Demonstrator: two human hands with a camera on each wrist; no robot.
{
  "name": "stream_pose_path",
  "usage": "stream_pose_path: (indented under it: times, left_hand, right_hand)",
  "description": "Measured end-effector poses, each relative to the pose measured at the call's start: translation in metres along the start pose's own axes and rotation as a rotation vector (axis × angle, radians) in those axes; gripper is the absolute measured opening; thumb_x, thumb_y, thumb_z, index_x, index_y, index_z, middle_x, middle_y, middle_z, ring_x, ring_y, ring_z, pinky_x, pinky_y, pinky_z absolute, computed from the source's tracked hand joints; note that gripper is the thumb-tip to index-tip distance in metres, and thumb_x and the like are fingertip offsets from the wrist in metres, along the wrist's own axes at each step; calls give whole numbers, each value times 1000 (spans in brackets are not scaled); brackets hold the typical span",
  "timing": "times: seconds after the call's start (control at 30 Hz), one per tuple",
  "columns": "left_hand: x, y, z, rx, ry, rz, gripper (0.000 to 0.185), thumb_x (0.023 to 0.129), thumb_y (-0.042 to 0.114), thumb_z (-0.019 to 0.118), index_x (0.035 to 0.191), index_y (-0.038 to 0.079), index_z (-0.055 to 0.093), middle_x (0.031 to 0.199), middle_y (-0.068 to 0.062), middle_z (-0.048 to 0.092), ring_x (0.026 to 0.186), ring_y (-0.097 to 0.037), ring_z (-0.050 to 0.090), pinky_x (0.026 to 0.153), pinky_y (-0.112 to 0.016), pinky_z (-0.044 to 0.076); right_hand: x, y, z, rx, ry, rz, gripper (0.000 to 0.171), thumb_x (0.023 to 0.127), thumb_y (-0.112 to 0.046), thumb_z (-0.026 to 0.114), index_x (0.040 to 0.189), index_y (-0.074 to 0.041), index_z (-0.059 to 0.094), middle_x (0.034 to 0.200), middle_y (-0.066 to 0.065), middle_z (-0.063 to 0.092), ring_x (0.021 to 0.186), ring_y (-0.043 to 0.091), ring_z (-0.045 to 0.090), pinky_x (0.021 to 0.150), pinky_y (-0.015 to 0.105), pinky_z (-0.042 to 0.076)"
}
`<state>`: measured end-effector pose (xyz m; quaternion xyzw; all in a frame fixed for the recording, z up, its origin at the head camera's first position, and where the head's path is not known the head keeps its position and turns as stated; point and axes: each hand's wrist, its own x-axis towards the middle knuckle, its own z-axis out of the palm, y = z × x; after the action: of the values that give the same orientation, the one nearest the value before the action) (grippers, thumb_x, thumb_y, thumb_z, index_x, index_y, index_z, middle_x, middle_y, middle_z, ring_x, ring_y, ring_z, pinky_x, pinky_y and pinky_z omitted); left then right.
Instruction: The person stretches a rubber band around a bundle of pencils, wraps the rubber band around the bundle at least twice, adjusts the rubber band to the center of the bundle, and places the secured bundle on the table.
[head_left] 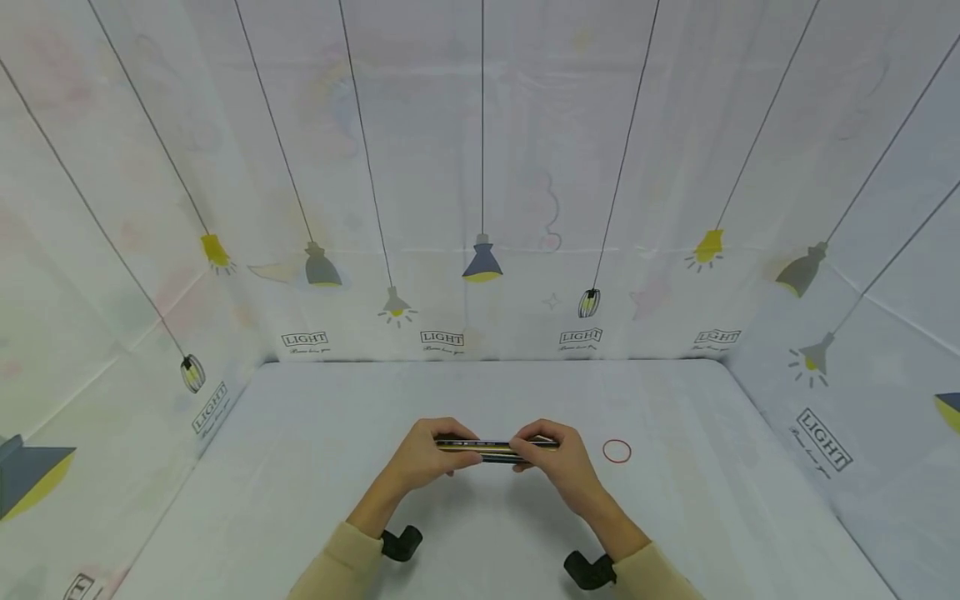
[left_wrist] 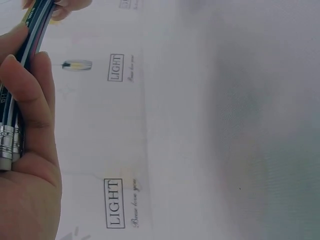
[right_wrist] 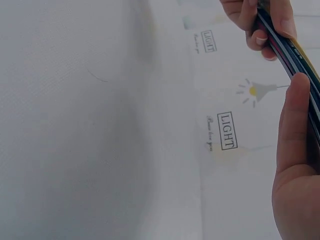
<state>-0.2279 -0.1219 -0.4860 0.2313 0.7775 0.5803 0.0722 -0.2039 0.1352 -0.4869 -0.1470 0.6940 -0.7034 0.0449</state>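
Observation:
A small bundle of pencils (head_left: pixel 495 447) lies level between my two hands, above the white table. My left hand (head_left: pixel 431 454) grips its left end, thumb in front and fingers behind. At the other end my right hand (head_left: pixel 558 458) holds the bundle between thumb and fingers. In the left wrist view, silver ferrules with pale erasers (left_wrist: pixel 6 145) show near the left palm. Dark, blue-grey and yellow barrels of the pencils (right_wrist: pixel 292 55) run side by side in the right wrist view. A red ring (head_left: pixel 617 451), perhaps a rubber band, lies on the table right of my right hand.
The white tabletop (head_left: pixel 315 433) stretches out around both hands. White cloth walls (head_left: pixel 525 167) printed with hanging lamps and LIGHT labels close it in at the back and sides. Dark wrist-worn cameras (head_left: pixel 589 571) sit under both wrists, by the beige sleeves (head_left: pixel 341 567).

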Motion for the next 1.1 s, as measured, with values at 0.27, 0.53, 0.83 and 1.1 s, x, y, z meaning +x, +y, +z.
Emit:
stream_pose_path:
  times: [0.27,0.53,0.83,1.1]
  left_hand:
    - [-2,0,1,49,10,27,22,83,26,87,101,18,78,90,0,71,68,-16,61,58,-30,52]
    - [-3,2,2,307,40,232,24,85,34,85,104,22,77,91,14,69,79,-8,63,70,-28,53]
    - [-3,8,7,603,81,491,27,80,28,89,98,13,75,84,11,67,70,1,55,64,-16,48]
    - [-1,10,9,634,106,614,22,79,23,90,89,11,75,75,9,65,61,2,50,57,-10,42]
  right_hand:
    - [-1,-4,-4,-25,1,68,29,90,-22,79,106,1,71,106,17,67,84,32,73,88,36,55]
    - [-1,-6,-7,-17,5,91,27,91,-18,78,107,2,71,107,17,66,84,30,73,89,35,54]
    - [-1,-7,-7,48,17,125,29,90,-15,79,106,6,69,109,18,63,88,30,71,88,37,56]
    - [-3,-7,-7,164,-25,116,34,91,-9,77,110,15,63,107,17,62,95,27,69,86,39,58]
